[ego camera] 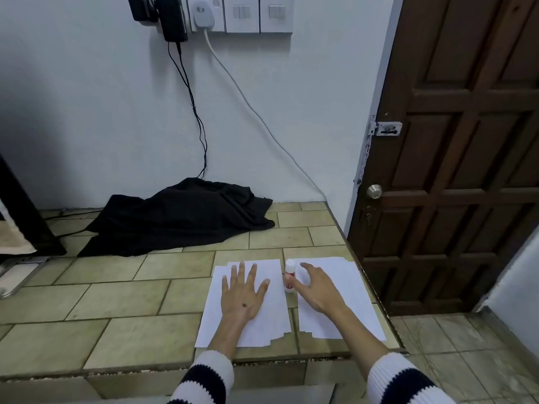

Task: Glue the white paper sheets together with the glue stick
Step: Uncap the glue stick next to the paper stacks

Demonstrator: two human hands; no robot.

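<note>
1. Head view: two stacks of white paper on tiled floor; left stack [262,319] and right stack [353,313] lying side by side, apart, narrow strip of tile between.
2. Glue stick [290,275] standing upright in that strip, near far end of both stacks; cap apparently on.
3. Left hand [242,295] flat on left stack, fingers straight and spread, pressing, holding nothing.
4. Right hand [318,290] over right stack, fingers loosely spread, thumb close to or touching glue stick; no grasp closed yet.
5. Progress, judged: start stage; no glue visibly applied; stacks not joined.
6. Remaining: pick up and uncap stick; spread glue; lay sheets together; press.
</note>
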